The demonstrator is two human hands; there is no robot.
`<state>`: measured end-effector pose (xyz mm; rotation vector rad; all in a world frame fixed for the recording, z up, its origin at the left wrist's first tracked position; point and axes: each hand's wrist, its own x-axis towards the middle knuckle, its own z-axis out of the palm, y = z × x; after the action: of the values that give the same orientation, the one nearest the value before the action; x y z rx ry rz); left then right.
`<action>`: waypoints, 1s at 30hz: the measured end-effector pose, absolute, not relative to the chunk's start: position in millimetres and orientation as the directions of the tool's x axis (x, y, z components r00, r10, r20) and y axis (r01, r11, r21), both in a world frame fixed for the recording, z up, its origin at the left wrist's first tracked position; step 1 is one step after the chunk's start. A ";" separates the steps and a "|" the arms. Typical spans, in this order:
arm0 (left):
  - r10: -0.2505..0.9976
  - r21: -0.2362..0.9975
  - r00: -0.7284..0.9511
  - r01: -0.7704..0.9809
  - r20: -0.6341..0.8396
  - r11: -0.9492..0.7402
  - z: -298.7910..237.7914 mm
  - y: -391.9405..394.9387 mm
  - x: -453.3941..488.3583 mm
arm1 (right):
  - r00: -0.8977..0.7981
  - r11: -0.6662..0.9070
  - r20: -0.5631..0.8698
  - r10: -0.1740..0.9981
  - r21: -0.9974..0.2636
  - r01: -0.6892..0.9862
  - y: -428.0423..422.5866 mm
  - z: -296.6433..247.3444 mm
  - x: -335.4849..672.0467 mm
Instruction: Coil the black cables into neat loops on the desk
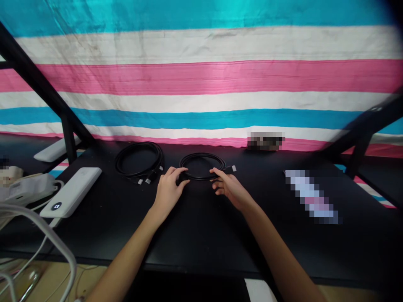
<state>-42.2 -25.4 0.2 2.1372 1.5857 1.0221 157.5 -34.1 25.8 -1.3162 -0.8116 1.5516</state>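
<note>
A black cable wound into a coil lies on the black desk in front of me, with a light-tipped connector at its right side. My left hand is at the coil's left edge, its thumb and index finger curved around the cable bundle. At the right edge, my right hand has thumb and fingers closed on the coil near the connector. Left of it rests a second black cable coil, with several connector ends lying loose at its near side; neither hand touches it.
On the desk at left lies a white power bank with a lit display. A white power strip and thick white cords crowd the left edge. Two blurred items lie at right. A striped sheet hangs behind, between black frame bars.
</note>
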 end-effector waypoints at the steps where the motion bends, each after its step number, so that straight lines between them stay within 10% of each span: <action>1: 0.918 0.615 0.137 0.704 0.371 -0.354 -0.8 -25.0 -42.5 | -0.006 -0.361 -0.369 0.929 -0.906 -0.220 -33.8 25.7 157.5; 30: 0.904 0.677 0.044 0.647 0.426 -0.350 4.6 -26.9 -39.1 | 0.085 -0.358 -0.393 0.915 -0.893 -0.274 -29.1 14.9 160.2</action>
<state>-39.1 -26.9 4.6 2.0255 1.5758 1.2051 160.2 -29.1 14.9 -1.3448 -0.7058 1.4868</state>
